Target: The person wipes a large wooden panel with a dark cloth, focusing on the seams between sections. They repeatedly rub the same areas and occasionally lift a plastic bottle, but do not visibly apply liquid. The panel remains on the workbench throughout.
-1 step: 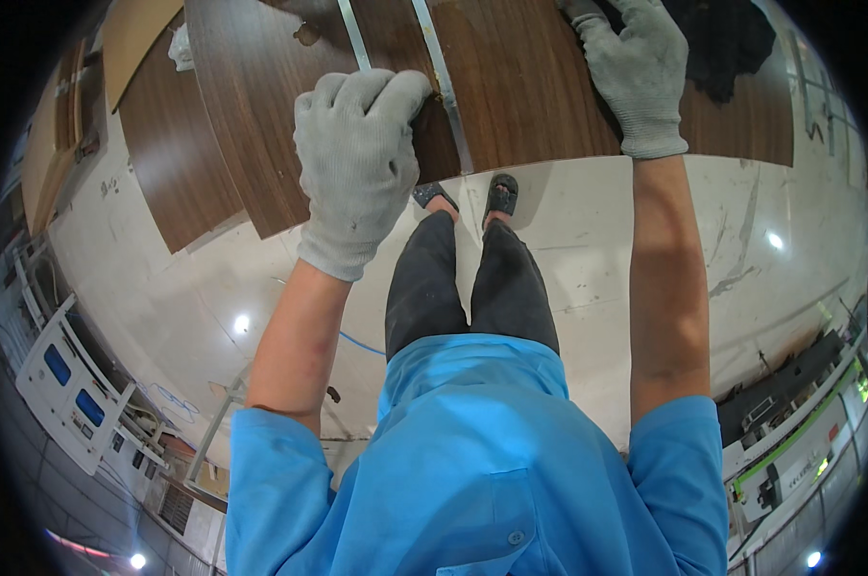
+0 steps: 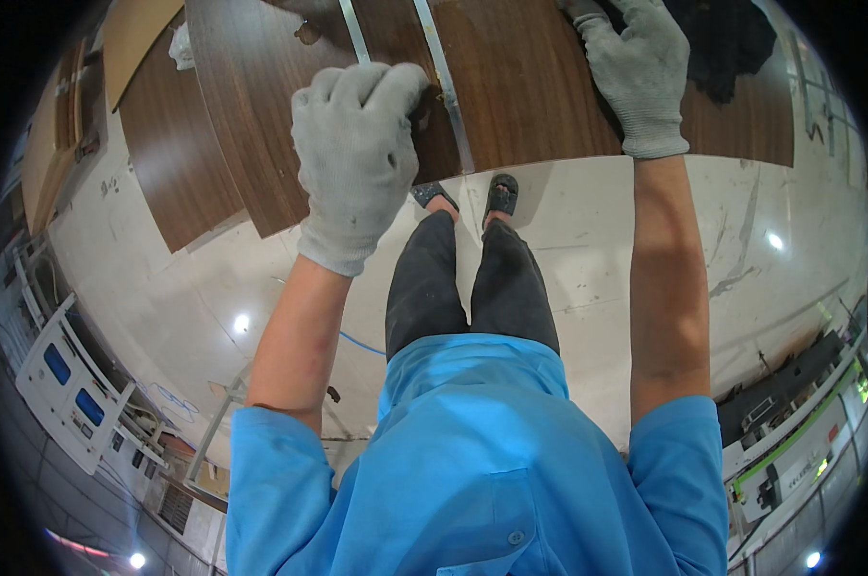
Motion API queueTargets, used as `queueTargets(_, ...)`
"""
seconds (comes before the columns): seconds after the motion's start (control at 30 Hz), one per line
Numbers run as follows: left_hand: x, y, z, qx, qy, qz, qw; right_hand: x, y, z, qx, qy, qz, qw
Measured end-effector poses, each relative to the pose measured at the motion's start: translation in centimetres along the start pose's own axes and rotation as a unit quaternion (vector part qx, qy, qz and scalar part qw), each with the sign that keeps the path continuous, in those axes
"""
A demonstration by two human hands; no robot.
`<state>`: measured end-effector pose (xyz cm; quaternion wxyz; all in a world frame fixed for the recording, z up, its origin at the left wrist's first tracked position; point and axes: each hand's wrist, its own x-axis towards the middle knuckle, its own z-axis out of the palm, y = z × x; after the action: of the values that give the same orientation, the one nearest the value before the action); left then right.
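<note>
The left hand [image 2: 357, 154], in a grey glove, has its fingers curled over the brown boards beside a pale strip [image 2: 441, 72]; whether its grip closes on anything is hidden. The right hand [image 2: 640, 67] reaches over the wood-grain panel [image 2: 520, 96], thumb spread, its fingertips cut off above, so I cannot tell its grip. That panel lies to the right of the strip; it looks stiff, flat and probably heavy, its smooth face slippery for knit gloves and its corners prone to chipping. The near edge seems the best hold, one hand toward each end. Black cloth [image 2: 722, 43] lies at the right; a left board [image 2: 252, 106] crowds the other side. Sandals [image 2: 501, 194] stand just beside the near edge, while pale floor [image 2: 588, 259] seems to offer room rightward.
</note>
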<state>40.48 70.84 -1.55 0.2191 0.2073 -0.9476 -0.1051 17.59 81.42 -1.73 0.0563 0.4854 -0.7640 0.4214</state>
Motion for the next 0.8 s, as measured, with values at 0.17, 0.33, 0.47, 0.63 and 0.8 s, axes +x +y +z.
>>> queueTargets(0.17, 0.33, -0.3, 0.37, 0.018, 0.015, -0.003, 1.0, 0.02, -0.1, -0.24, -0.013, -0.003, -0.013, 1.0)
queueTargets(0.33, -0.45, -0.16, 0.64, -0.009, 0.014, 0.024, 1.0, 0.04, -0.13, -0.13, -0.005, 0.0, -0.003, 1.0)
queueTargets(0.47, -0.35, -0.23, 0.71, 0.005, 0.026, 0.017, 1.0, 0.0, -0.15, -0.12, 0.001, 0.003, -0.004, 1.0)
queueTargets(0.63, 0.17, -0.17, 0.94, 0.028, 0.034, -0.002, 0.999, 0.01, -0.05, -0.07, 0.01, 0.006, -0.002, 1.0)
queueTargets(0.8, -0.13, 0.14, 0.63, 0.034, 0.014, 0.005, 0.999, -0.08, 0.06, -0.06, 0.012, 0.011, -0.006, 1.0)
